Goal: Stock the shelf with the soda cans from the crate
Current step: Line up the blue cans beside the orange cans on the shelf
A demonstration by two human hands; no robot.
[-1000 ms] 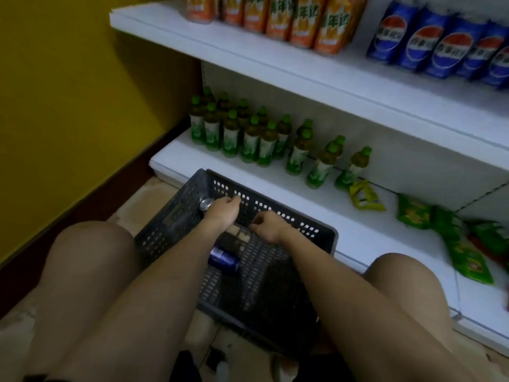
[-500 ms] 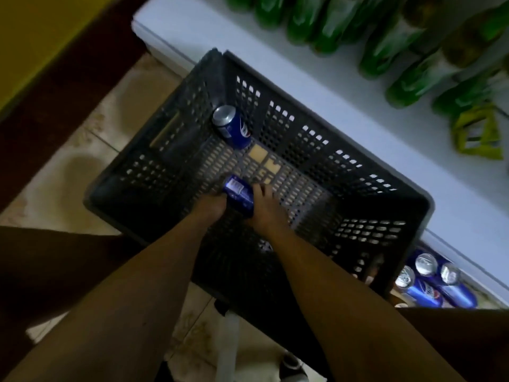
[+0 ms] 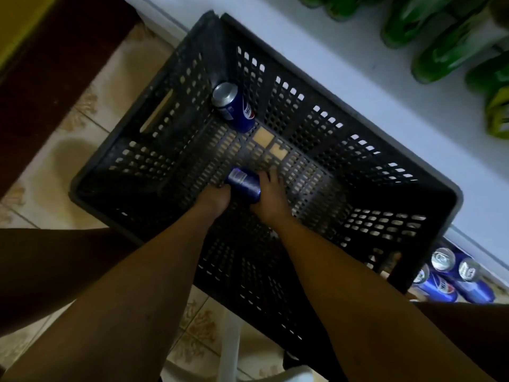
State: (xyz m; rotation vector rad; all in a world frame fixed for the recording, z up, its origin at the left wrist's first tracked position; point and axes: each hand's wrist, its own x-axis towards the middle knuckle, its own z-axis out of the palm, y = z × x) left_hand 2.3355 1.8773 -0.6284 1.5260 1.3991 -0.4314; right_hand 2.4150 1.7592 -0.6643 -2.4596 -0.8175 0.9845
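A black perforated crate stands on the tiled floor against the white bottom shelf. A blue soda can lies on the crate's floor near the middle. My left hand grips its left side and my right hand wraps its right side, fingers over the top. A second blue can leans in the crate's far left corner, apart from both hands.
Three blue cans stand on the floor just right of the crate, under the shelf edge. Green bottles fill the shelf at the upper right. A white stool leg shows below the crate. My knees flank the crate.
My view has tilted down into the crate. Both hands left the crate's far wall and closed round the lying can; over the last half second they have barely moved.
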